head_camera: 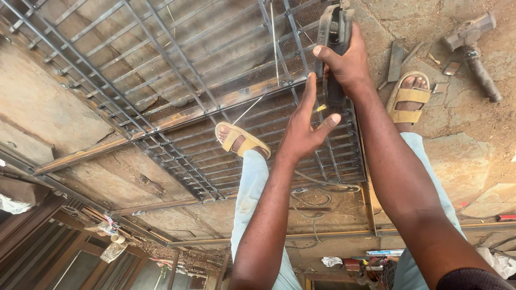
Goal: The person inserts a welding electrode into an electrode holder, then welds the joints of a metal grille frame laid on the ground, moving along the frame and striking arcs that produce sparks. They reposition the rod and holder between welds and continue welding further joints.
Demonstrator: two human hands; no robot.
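Observation:
My right hand (346, 64) is closed around a dark, long hand tool (334, 24) and holds it over a welded metal grille (177, 64) that lies on the ground. My left hand (305, 126) is just below it with fingers spread, its thumb and forefinger on either side of the tool's lower end (336, 96); I cannot tell whether they touch it. Thin metal rods (274, 43) stick up from the grille near the tool. My feet in tan sandals (242, 140) (408, 96) stand on and beside the grille.
A sledgehammer (473, 43) and small metal offcuts (396, 59) lie on the cracked concrete at the top right. A cable (317, 185) loops under the grille's edge. Steel frame bars (80, 156), a plastic bottle (113, 249) and clutter sit along the lower left.

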